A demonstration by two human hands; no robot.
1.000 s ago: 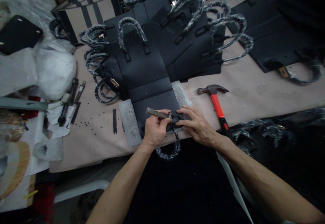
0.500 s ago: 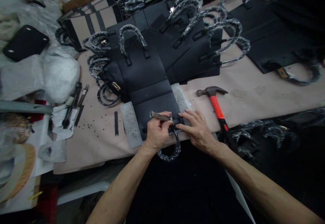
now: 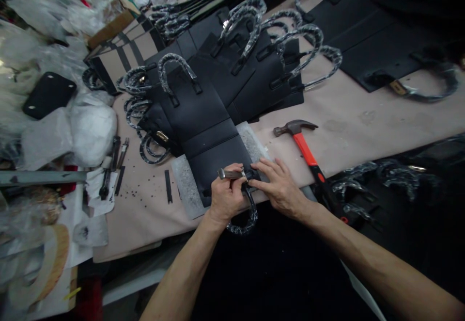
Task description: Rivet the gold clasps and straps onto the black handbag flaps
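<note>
Pinching a narrow metal tool [image 3: 228, 174] in the left hand [image 3: 225, 197] over a smooth black sheet [image 3: 214, 156] — with right hand [image 3: 279, 187] open, fingertips on the sheet alongside. Below the grip, a curved film-wrapped handle [image 3: 241, 226]; beneath the sheet, a speckled slab [image 3: 187, 185]; rightward, a hammer [image 3: 303, 146]. Tilted, long axis running leftward from the fingers.

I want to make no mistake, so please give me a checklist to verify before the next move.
1. Tool held in left hand: ok.
2. Right hand at the panel, fingers spread: ok.
3. Slab under the panel: ok.
4. Tool tip exactly placed: cannot tell, too small and blurred.
5. Hammer fully on the table: not ok, it sticks out past the edge.
</note>
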